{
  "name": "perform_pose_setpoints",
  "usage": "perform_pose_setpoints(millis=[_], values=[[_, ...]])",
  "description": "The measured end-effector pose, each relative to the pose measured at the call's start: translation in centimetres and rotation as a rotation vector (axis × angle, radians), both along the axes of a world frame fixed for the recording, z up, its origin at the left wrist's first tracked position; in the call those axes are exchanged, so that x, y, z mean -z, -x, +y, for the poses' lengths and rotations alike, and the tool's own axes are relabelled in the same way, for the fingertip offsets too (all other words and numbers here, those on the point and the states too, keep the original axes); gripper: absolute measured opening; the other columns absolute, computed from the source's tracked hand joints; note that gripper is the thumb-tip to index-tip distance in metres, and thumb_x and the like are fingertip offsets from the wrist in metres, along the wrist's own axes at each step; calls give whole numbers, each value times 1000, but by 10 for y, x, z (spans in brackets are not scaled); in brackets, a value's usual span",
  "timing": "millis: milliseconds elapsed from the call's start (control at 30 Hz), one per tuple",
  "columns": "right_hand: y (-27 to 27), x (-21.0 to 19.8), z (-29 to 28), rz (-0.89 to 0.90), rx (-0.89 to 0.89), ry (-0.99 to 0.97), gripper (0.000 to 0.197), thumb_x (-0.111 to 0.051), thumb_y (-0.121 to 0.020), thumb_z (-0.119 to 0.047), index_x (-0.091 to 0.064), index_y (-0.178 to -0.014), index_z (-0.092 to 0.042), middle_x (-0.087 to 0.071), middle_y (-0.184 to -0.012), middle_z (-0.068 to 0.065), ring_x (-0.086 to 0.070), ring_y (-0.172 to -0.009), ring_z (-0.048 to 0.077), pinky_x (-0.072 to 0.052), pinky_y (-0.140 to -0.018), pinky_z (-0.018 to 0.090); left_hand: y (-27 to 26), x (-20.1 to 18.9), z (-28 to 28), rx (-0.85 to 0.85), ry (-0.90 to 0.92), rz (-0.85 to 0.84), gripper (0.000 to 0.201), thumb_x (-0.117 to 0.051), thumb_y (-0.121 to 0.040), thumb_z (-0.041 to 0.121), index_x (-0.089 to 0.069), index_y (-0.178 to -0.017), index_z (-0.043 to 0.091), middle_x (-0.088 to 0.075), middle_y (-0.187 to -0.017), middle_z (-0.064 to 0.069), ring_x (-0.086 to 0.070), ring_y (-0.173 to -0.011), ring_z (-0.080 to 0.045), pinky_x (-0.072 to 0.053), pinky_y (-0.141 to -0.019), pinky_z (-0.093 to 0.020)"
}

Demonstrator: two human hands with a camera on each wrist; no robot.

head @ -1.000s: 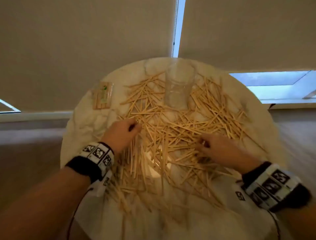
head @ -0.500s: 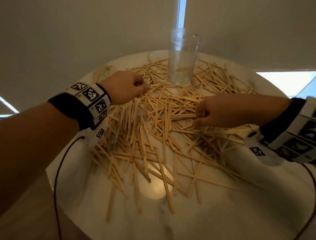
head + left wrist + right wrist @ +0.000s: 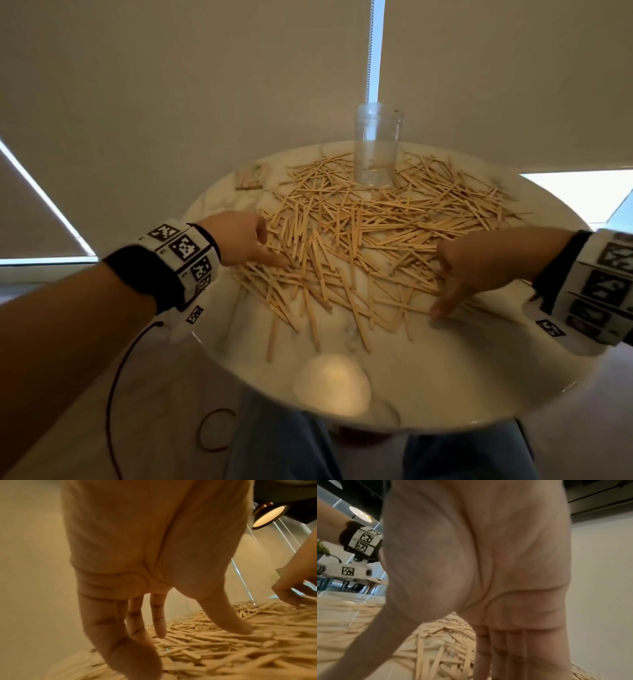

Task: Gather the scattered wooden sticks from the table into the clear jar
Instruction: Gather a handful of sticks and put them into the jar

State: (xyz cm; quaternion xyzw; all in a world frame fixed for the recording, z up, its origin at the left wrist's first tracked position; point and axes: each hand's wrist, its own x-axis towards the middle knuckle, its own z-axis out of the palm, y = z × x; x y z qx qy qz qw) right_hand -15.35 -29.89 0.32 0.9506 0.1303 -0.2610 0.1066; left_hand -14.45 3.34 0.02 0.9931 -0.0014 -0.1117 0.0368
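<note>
Across the round marble tabletop [image 3: 428, 387] lies a loose, criss-crossed heap of wooden sticks [image 3: 359, 240], spreading from the near middle to the far edge. The clear jar [image 3: 377, 144] stands upright at the far side, its base ringed by sticks, and it looks empty as far as the head view shows.

Both hands are down at the heap with fingers extended and grasping nothing. The left hand [image 3: 245, 240] rests at the left margin of the pile, its fingers [image 3: 158, 622] straight and spread, tips touching the top layer. The right hand [image 3: 469, 270] sits at the right margin, thumb splayed wide toward the near edge and its fingers [image 3: 513, 649] pointing down onto the sticks.

The sticks look thin, flat, stiff and very light, so 1 alone should be fiddly to pick off a smooth, probably slippery surface, while a raked bundle is likely to come up easily. Because they cross at all angles, they will probably snag on each other and fan out when squeezed. A sensible hold is likely from both sides at once, sweeping inward to align a bunch, then pinching it round the middle so the ends stay level. The jar mouth appears narrow, so a bundle would need to go in end first. The jar looks light and could tip if bumped.

A small flat packet [image 3: 251, 176] lies apart at the far left.
</note>
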Motion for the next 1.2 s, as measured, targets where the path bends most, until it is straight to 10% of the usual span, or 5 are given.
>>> perform_pose_setpoints(millis=[233, 400, 600, 1000, 1200], values=[[0, 9, 8, -33, -14, -116, 70, -79, -65, -64, -61, -116, -19, -67, -108, 4, -57, -89, 15, -44, -70, 29, -3, 23, -20, 82, -62, 60, 99, -71, -62, 78, -40, -143, 31, -43, -137, -10, -55, -116, -27, -49, -95, -36], [-5, 16, 7, -41, -73, -171, 40, -78, -72, -57, -61, -101, -36, -62, -95, -12, -56, -88, 10, -52, -82, 34, -28, 20, -40, 162, -11, 12, 70, -71, -74, 68, -58, -127, 24, -59, -124, -3, -56, -109, -21, -43, -84, -29], [-13, 21, 4, -110, -175, -207, 24, -75, -80, -47, -60, -80, -29, -57, -78, -11, -48, -71, 4, -38, -61, 24, -42, 14, -52, -26, -171, 2, 81, -28, -79, 88, -50, -61, 12, -52, -60, -4, -54, -59, -18, -45, -62, -30], [-18, 18, 13, -101, -240, -206, 16, -67, -88, -26, -67, -104, -20, -62, -86, -6, -53, -76, 10, -43, -66, 26, -55, 12, -83, -150, 194, 70, 39, -69, -93, 24, -65, -120, -3, -67, -109, -14, -64, -97, -24, -54, -94, -37], [-29, 12, 2, -202, -184, -321, 7, -63, -92, -30, -67, -92, -25, -64, -85, -7, -59, -79, 14, -46, -68, 28, -55, 3, -78, -216, 135, 73, 36, -55, -100, 32, -62, -117, 1, -64, -116, -16, -64, -107, -29, -52, -95, -33]])
